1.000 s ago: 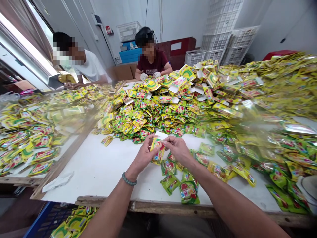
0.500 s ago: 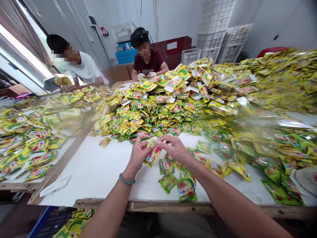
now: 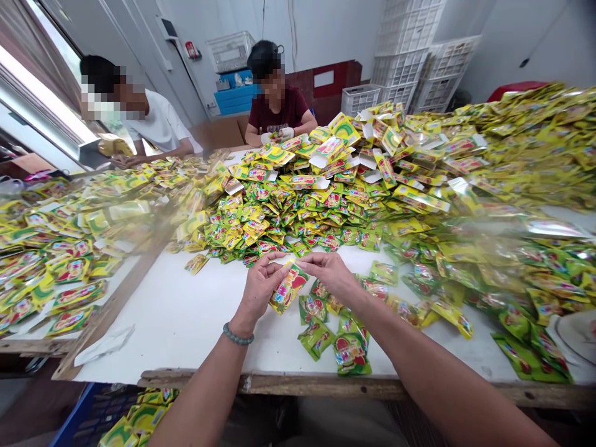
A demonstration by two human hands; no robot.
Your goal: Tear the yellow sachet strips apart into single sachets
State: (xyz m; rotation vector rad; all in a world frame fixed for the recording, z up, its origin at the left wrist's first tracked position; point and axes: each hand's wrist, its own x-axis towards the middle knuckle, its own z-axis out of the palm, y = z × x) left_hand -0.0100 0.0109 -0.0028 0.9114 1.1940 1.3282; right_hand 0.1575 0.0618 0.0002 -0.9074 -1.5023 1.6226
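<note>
My left hand (image 3: 261,287) grips a small yellow-and-green printed candy box (image 3: 287,289) by its left side, thumb on the front. At the top right end of the box, the fingers of my right hand (image 3: 328,273) pinch its pale edge or flap. The box is tilted and held a little above the white table (image 3: 200,323). Below my right hand lie several loose green candy packets (image 3: 351,354). Just beyond both hands rises a large heap of yellow boxes and green packets (image 3: 298,211), some boxes with white flaps showing.
Wooden strips (image 3: 316,386) edge the table. More packs (image 3: 74,270) lie beyond a divider at left. A blue crate (image 3: 79,413) with packs stands below. Two people sit across; one wears white gloves (image 3: 279,135). White crates (image 3: 400,68) are stacked behind.
The box has turned slightly so its printed front shows more, and my right fingers have closed in at its top end. The camera view has shifted a little.
</note>
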